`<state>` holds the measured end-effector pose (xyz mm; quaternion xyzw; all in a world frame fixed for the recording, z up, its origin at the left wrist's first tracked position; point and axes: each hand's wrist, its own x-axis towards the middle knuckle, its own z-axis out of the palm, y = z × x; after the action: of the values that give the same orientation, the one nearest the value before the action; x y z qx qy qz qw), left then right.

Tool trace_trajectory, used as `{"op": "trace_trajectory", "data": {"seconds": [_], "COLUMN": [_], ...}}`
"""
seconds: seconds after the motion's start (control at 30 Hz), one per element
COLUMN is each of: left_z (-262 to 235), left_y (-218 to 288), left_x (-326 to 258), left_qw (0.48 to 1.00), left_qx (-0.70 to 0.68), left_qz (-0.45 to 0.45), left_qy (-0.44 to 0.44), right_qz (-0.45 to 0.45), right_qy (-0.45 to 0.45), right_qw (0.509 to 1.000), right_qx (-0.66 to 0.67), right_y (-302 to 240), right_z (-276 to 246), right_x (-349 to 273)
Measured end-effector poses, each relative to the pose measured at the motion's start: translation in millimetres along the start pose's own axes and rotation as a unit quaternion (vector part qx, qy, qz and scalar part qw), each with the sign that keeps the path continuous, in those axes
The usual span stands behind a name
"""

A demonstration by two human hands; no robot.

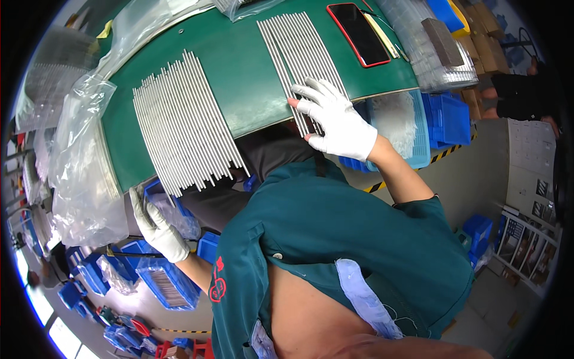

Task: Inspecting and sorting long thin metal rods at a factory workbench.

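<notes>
My left hand (pixel 156 227) hangs just below the worktop's near edge, fingers loosely curled under the overhanging ends of the left batch of thin white rods (pixel 185 122) — whether it actually grips any I cannot tell. My right hand (pixel 338 116) lies flat and spread, pressing the near ends of the right batch of rods (pixel 299 51). I judge I'm squaring up the rows; the next move wants an even push so none roll off. The green worktop (pixel 245 78) also bears clear plastic bags (pixel 81 155) and a red-cased phone (pixel 357 33) — blue bins (pixel 164 281) stand on the floor below.
</notes>
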<state>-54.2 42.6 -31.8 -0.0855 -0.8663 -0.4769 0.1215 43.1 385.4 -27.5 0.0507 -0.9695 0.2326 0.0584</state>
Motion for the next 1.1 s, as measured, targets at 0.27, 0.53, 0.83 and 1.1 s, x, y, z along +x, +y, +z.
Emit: {"op": "trace_trajectory", "data": {"seconds": [0.27, 0.53, 0.83, 1.1], "left_z": [-1, -5, 29, 62], "left_y": [-1, 1, 17, 0], "left_x": [-2, -10, -44, -63], "left_qw": [1.000, 0.995, 0.824, 0.721], "left_qx": [-0.022, -0.081, -0.260, -0.427], "left_qz": [-0.019, -0.050, -0.301, -0.366], "left_qy": [0.004, 0.015, -0.404, -0.406], "right_qz": [0.003, -0.017, -0.142, -0.165], "right_qy": [-0.018, -0.076, -0.091, -0.105], "right_qw": [1.000, 0.996, 0.985, 0.980], "right_qx": [-0.024, -0.032, 0.024, 0.037], "right_y": [-2, -5, -52, -65], "right_z": [-1, -10, 29, 50], "right_x": [1, 10, 53, 61]}}
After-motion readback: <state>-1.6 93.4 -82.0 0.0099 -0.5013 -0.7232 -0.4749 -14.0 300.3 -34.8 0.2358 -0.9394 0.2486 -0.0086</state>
